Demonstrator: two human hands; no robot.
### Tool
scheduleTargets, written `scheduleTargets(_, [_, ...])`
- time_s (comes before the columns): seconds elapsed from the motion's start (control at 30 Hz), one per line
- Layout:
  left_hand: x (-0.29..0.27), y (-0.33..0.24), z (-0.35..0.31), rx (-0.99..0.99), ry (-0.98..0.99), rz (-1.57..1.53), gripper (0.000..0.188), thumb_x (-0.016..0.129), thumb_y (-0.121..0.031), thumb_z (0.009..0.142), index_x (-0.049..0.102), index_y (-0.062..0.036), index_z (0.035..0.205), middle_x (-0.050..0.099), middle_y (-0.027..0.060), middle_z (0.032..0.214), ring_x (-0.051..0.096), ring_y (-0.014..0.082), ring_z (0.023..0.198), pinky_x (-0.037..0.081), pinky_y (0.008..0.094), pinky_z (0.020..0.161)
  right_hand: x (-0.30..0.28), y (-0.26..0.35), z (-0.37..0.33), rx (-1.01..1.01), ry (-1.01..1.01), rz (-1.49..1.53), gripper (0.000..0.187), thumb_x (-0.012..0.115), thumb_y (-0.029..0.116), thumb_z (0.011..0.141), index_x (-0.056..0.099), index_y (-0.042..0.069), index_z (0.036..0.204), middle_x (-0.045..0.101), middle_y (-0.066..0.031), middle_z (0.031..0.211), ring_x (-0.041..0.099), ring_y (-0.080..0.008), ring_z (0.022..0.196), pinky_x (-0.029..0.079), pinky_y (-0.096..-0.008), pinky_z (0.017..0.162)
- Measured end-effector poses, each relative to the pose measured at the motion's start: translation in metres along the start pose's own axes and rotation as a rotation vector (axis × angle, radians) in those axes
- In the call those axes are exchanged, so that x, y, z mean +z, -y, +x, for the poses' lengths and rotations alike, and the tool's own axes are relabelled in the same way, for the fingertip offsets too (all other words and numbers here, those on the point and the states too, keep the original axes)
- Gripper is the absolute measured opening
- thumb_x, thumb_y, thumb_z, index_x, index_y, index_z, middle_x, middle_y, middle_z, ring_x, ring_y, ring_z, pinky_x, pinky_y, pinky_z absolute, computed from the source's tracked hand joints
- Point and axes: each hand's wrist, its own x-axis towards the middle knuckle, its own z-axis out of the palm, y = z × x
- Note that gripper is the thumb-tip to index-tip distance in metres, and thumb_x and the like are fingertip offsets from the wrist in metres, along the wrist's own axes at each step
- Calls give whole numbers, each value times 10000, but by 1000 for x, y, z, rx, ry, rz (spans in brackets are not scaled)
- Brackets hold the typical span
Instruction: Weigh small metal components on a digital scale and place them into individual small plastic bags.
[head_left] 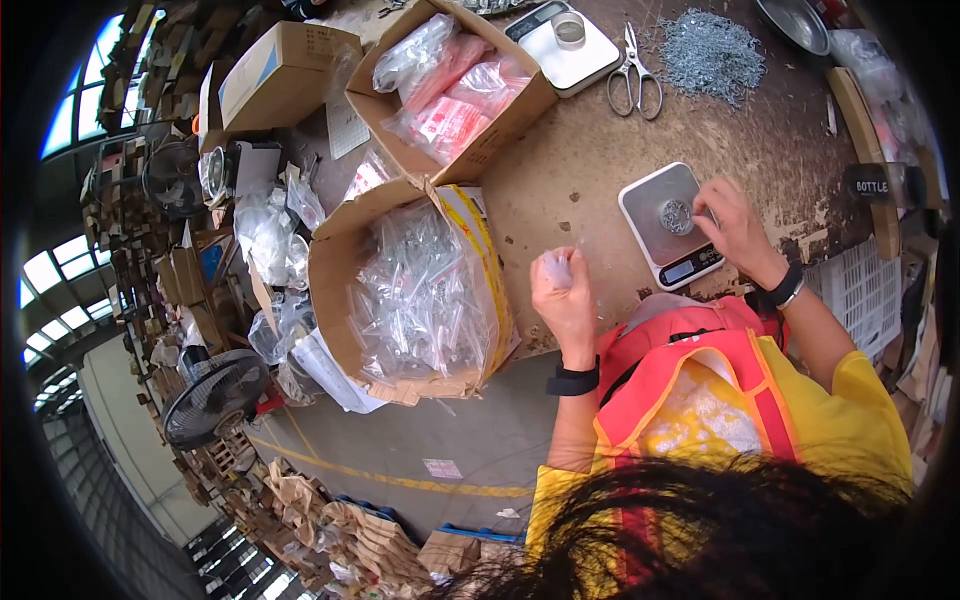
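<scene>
Brown table [565, 185], left grip [567, 308], closed, holding plastic [557, 270]

On the flat brown wooden table [565, 180], a square brown cardboard box [333, 255] holding clear plastic bags [425, 290] stands left of a rectangular white scale [652, 188], behind which lie looped silver metal scissors [631, 62] and loose silver metal hardware [712, 55].

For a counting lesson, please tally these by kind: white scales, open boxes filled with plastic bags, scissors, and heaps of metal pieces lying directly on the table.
White scales: 2
Open boxes: 2
Scissors: 1
Heap of metal pieces: 1
Total: 6
</scene>
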Motion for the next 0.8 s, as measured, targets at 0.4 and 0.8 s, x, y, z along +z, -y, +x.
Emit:
scheduleTargets(0.4, [0,7,-5,14,42,176,96,724,-76,893,665,-2,913,616,80,893,613,181,794,491,317,735,43,-21,15,-172,-66,-413,76,684,26,723,664,-39,758,583,-152,1315,426,-359,1361,311,-509,1140])
scheduleTargets(0.8, [-3,17,-5,12,54,219,114,708,-76,898,667,13,955,656,129,905,653,234,822,512,346,761,-22,-24,26,-35,-269,-388,524,790,133,725,600,31,1203,525,-170,1385,426,-392,1350,338,-508,1129])
